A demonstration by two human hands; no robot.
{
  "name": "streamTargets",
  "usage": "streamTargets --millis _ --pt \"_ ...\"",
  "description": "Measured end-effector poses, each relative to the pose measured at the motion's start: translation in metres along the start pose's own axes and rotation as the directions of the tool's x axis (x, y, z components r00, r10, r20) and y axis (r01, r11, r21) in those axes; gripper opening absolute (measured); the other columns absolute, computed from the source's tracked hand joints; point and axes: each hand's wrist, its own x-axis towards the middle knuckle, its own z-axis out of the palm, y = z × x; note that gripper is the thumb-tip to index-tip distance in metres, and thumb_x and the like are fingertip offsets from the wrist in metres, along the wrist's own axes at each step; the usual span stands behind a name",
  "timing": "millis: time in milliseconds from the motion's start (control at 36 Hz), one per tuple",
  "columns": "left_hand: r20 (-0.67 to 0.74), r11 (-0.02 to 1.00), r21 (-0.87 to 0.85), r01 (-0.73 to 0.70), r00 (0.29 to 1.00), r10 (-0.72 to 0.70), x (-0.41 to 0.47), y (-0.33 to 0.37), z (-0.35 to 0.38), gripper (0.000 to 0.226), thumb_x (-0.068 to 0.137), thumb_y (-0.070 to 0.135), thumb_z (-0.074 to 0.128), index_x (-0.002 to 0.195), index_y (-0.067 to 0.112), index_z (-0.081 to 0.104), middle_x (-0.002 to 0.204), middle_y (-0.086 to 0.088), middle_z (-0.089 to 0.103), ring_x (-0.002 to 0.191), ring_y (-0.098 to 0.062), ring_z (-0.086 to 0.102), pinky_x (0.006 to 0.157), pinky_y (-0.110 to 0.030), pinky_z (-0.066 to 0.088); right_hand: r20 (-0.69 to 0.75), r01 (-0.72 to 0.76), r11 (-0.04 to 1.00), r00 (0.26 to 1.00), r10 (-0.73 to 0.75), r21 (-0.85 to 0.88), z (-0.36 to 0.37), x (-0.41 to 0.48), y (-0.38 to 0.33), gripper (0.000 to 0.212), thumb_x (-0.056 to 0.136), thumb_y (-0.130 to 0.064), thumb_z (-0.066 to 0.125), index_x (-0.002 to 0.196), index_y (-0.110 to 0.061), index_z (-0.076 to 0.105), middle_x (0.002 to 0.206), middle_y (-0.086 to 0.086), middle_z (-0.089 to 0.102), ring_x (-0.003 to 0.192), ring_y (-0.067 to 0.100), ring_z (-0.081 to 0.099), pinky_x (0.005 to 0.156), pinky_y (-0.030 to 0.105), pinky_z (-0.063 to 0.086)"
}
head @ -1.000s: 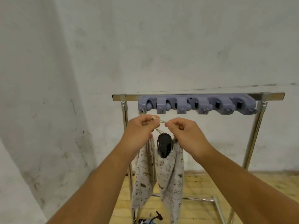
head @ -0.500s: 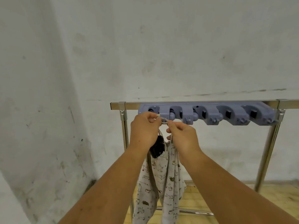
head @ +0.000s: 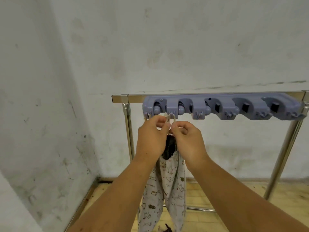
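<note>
A chrome rack (head: 127, 131) is stood on a wooden floor (head: 217, 195), its top rail run from 9 to 3 o'clock. A grey-blue holder strip (head: 222, 108) with five clamps is fixed along the rail. At the strip's 9 o'clock end a cord loop (head: 169, 116) is met by the small hooks, and a patterned cloth bag (head: 168, 190) is hung at 6 o'clock below.

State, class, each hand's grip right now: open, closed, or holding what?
Left hand: closed, pinching the drawstring loop of the cloth bag.
Right hand: closed, pinching the same drawstring loop.
</note>
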Motion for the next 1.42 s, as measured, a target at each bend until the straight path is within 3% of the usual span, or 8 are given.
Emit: streamTargets --millis 278,444,611,750,944,1056,1250,1417 --pt "-0.024 0.951 -0.244 0.192 0.979 -0.204 -0.049 -0.036 -0.002 0.012 0.102 0.035 0.060 0.107 0.035 0.071 0.096 0.020 0.072 0.097 0.004 0.067 0.091 -0.025 0.058 -0.108 0.004 1.000 0.994 -0.004 0.003 -0.016 -0.018 0.039 0.009 0.095 -0.033 0.072 0.096 -0.024 0.071 0.093 -0.009 0.073 0.090 0.006 0.069 0.079 0.023 0.054" --pt "-0.004 0.868 -0.368 0.332 0.934 -0.358 -0.105 -0.063 0.012 0.032 0.106 0.051 0.042 0.100 0.039 0.071 0.093 0.012 0.075 0.089 -0.007 0.072 0.081 -0.033 0.060 -0.075 -0.135 0.983 0.989 0.127 -0.128 -0.039 -0.052 0.102 0.018 0.095 -0.035 0.069 0.085 -0.020 0.067 0.082 -0.004 0.070 0.080 0.014 0.066 0.069 0.028 0.051" --pt "0.220 0.856 -0.107 0.505 0.852 -0.475 -0.162 -0.126 0.042 0.030 0.106 0.042 0.047 0.094 0.026 0.070 0.083 0.005 0.071 0.077 -0.009 0.068 0.076 -0.036 0.058 -0.005 -0.224 0.923 0.972 0.234 -0.313 -0.062 -0.079 0.185 0.022 0.092 -0.044 0.071 0.080 -0.027 0.067 0.085 -0.005 0.069 0.078 0.015 0.065 0.064 0.024 0.045" --pt "0.467 0.891 0.165 0.422 0.762 -0.448 -0.202 -0.174 0.067 0.022 0.106 0.026 0.052 0.088 0.025 0.064 0.083 0.009 0.069 0.073 0.004 0.064 0.062 -0.009 0.046 0.068 -0.270 0.835 0.937 0.343 -0.479 -0.092 -0.097 0.247 0.018 0.092 -0.039 0.072 0.079 -0.027 0.067 0.087 -0.008 0.067 0.076 0.012 0.061 0.069 0.027 0.046" --pt "0.710 0.893 0.371 0.254 0.542 -0.450 -0.246 -0.260 0.116 0.021 0.107 0.029 0.050 0.117 0.031 0.068 0.105 0.009 0.071 0.087 -0.003 0.063 0.071 -0.015 0.048 0.189 -0.188 0.687 0.881 0.434 -0.702 -0.128 -0.116 0.320 0.014 0.096 -0.040 0.068 0.089 -0.027 0.067 0.096 -0.014 0.063 0.084 0.002 0.060 0.064 0.008 0.037" --pt "0.708 0.856 0.474 0.206 0.489 -0.510 -0.268 -0.317 0.139 0.021 0.106 0.032 0.052 0.119 0.029 0.068 0.107 0.005 0.073 0.090 -0.008 0.066 0.078 -0.023 0.054 0.229 -0.191 0.641 0.828 0.512 -0.743 -0.143 -0.127 0.368 0.014 0.096 -0.040 0.067 0.094 -0.027 0.067 0.099 -0.013 0.062 0.086 0.003 0.059 0.067 0.011 0.039" --pt "0.638 0.766 0.597 0.240 0.437 -0.634 -0.315 -0.414 0.165 0.015 0.102 0.021 0.055 0.110 0.026 0.067 0.097 -0.010 0.072 0.067 -0.025 0.063 0.048 -0.019 0.043 0.248 -0.241 0.619 0.763 0.597 -0.748 -0.162 -0.147 0.453 0.010 0.097 -0.037 0.066 0.096 -0.027 0.067 0.096 -0.015 0.063 0.086 0.006 0.060 0.074 0.018 0.047" --pt "0.648 0.738 0.644 0.201 0.369 -0.666 -0.344 -0.474 0.192 0.026 0.102 0.023 0.057 0.127 0.020 0.062 0.124 -0.006 0.057 0.107 -0.024 0.059 0.083 -0.029 0.043 0.224 -0.280 0.565 0.715 0.662 -0.776 -0.181 -0.179 0.524 0.009 0.097 -0.038 0.066 0.093 -0.030 0.064 0.092 -0.014 0.062 0.082 0.006 0.061 0.065 0.013 0.042"
